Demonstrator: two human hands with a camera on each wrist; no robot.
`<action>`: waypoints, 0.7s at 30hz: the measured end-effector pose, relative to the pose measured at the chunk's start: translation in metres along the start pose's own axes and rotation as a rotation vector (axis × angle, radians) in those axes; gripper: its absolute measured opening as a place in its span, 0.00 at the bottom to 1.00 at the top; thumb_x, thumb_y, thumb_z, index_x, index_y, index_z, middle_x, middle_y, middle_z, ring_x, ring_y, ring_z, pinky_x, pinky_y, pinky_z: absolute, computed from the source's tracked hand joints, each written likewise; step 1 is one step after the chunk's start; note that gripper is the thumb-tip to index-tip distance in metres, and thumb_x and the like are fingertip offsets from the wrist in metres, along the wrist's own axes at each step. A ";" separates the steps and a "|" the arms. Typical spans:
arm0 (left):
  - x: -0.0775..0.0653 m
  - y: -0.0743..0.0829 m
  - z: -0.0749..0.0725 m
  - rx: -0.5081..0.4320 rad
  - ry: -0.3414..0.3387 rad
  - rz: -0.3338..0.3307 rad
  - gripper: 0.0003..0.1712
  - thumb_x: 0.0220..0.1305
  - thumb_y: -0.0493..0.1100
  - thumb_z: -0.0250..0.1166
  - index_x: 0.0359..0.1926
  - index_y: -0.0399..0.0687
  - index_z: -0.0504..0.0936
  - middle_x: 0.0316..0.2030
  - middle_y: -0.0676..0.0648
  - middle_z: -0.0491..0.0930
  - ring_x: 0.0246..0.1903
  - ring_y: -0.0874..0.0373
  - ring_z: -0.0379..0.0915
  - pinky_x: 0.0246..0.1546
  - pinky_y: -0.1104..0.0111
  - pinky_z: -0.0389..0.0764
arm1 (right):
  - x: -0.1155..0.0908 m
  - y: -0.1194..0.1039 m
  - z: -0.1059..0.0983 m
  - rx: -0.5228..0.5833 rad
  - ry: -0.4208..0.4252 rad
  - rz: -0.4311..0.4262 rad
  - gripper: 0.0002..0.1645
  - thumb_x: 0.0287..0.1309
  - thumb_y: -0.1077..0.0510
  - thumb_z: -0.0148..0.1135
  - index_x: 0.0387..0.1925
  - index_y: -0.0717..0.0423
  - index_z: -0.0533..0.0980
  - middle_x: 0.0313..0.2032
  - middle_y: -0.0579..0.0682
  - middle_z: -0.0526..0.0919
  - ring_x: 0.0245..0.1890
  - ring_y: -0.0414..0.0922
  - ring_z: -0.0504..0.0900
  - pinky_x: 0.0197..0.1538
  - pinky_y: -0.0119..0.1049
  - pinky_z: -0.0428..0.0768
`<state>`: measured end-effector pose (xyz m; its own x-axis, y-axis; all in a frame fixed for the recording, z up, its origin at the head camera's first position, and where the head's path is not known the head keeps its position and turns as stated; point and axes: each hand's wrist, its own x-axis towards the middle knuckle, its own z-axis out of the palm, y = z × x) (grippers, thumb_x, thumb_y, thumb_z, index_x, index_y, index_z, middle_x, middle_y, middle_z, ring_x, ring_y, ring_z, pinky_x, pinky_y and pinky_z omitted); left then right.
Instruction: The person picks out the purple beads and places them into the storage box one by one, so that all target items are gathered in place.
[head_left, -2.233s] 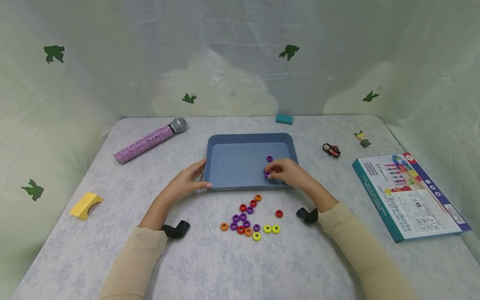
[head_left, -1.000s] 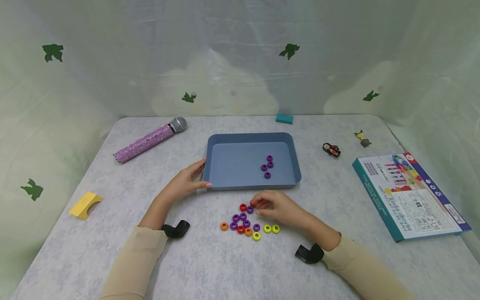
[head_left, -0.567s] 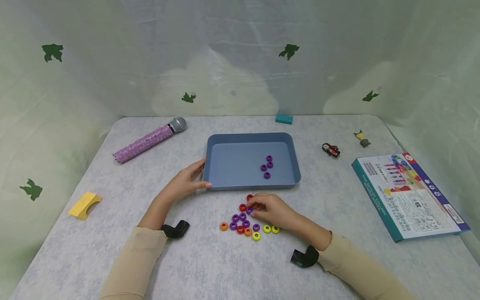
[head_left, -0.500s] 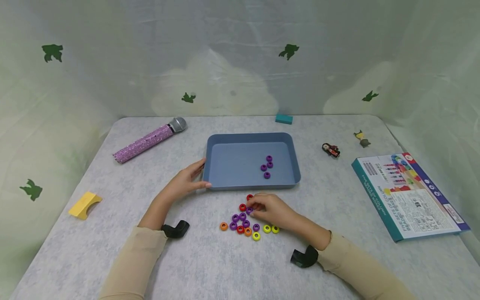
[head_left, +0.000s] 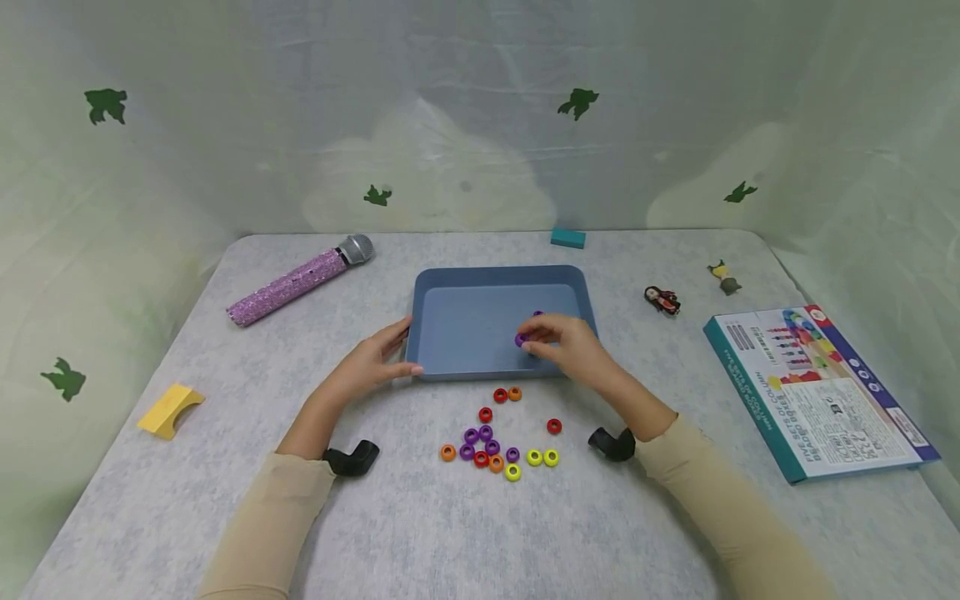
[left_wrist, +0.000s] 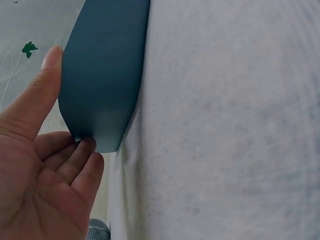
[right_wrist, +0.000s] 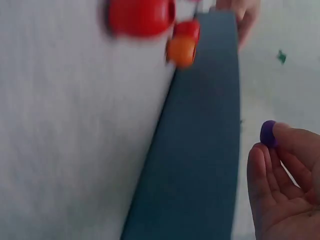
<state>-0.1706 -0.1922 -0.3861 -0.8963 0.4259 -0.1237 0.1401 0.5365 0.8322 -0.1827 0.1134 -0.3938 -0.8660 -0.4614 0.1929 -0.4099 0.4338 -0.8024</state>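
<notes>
Pale table [head_left: 420,533] before a draped sheet [head_left: 465,100], from afar I see the right hand [head_left: 572,343] pinch a purple bead [head_left: 520,340] over the tray [head_left: 465,325], left hand [head_left: 366,364] spread against the tray's near left corner, loose beads [head_left: 492,453] scattered in front.

On the desk [head_left: 450,533], a tray [head_left: 468,329] sits mid-frame, beads [head_left: 492,442] below it, a microphone [head_left: 292,287] upper left, a box [head_left: 821,396] right.

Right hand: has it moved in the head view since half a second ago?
Yes, forward and slightly right: judged against the unmoved blue tray, the right hand has gone from the loose beads to over the tray's right half.
</notes>
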 end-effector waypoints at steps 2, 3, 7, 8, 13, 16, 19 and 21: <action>0.000 -0.001 0.000 -0.002 0.001 0.000 0.46 0.47 0.44 0.62 0.62 0.42 0.44 0.61 0.43 0.43 0.58 0.50 0.44 0.57 0.62 0.51 | 0.008 0.009 -0.005 -0.020 0.018 0.056 0.12 0.48 0.57 0.57 0.38 0.53 0.74 0.33 0.43 0.76 0.33 0.36 0.73 0.35 0.30 0.75; 0.000 -0.001 0.000 -0.006 0.002 0.000 0.46 0.47 0.44 0.62 0.62 0.42 0.44 0.61 0.43 0.43 0.58 0.50 0.44 0.57 0.62 0.51 | 0.011 0.014 -0.007 -0.032 0.017 0.087 0.13 0.48 0.57 0.57 0.38 0.54 0.74 0.34 0.43 0.76 0.33 0.37 0.73 0.35 0.30 0.75; 0.000 0.000 0.000 -0.003 -0.001 0.003 0.46 0.47 0.43 0.62 0.62 0.41 0.44 0.61 0.42 0.43 0.58 0.49 0.43 0.57 0.62 0.50 | 0.019 0.030 -0.009 -0.072 -0.030 0.207 0.13 0.48 0.58 0.56 0.38 0.54 0.74 0.35 0.45 0.75 0.34 0.39 0.73 0.36 0.32 0.75; 0.000 0.000 0.001 -0.002 -0.002 0.003 0.46 0.47 0.43 0.62 0.62 0.41 0.44 0.61 0.42 0.43 0.58 0.49 0.43 0.57 0.62 0.50 | 0.019 0.032 -0.009 -0.080 -0.043 0.225 0.12 0.48 0.58 0.57 0.38 0.54 0.74 0.35 0.45 0.75 0.35 0.39 0.73 0.36 0.33 0.74; 0.000 0.000 0.000 -0.005 -0.001 0.000 0.46 0.47 0.44 0.62 0.62 0.42 0.44 0.61 0.43 0.43 0.58 0.50 0.43 0.57 0.63 0.50 | 0.022 0.039 -0.006 -0.116 -0.063 0.234 0.10 0.48 0.59 0.57 0.36 0.53 0.75 0.35 0.47 0.75 0.35 0.41 0.73 0.37 0.34 0.75; 0.002 -0.004 0.000 -0.012 -0.001 0.002 0.47 0.46 0.45 0.63 0.62 0.43 0.44 0.61 0.44 0.43 0.58 0.50 0.43 0.57 0.62 0.50 | 0.023 0.040 -0.004 -0.155 -0.079 0.212 0.09 0.48 0.60 0.56 0.35 0.54 0.75 0.34 0.47 0.76 0.34 0.40 0.74 0.36 0.34 0.75; 0.005 -0.014 0.000 -0.005 0.001 0.006 0.48 0.45 0.48 0.63 0.62 0.47 0.45 0.61 0.45 0.44 0.58 0.51 0.44 0.57 0.63 0.50 | 0.024 0.041 -0.003 -0.181 -0.101 0.212 0.09 0.48 0.61 0.56 0.35 0.54 0.75 0.33 0.47 0.76 0.33 0.40 0.73 0.35 0.33 0.75; 0.008 -0.021 0.000 0.005 0.002 0.010 0.49 0.44 0.51 0.63 0.62 0.49 0.44 0.61 0.47 0.44 0.58 0.53 0.44 0.57 0.63 0.51 | 0.024 0.040 -0.004 -0.177 -0.107 0.216 0.10 0.48 0.60 0.56 0.36 0.54 0.75 0.33 0.47 0.76 0.34 0.40 0.73 0.36 0.33 0.74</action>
<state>-0.1808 -0.2003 -0.4048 -0.8956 0.4298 -0.1143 0.1513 0.5362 0.8304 -0.2211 0.1226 -0.4195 -0.9072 -0.4188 -0.0395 -0.2714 0.6544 -0.7058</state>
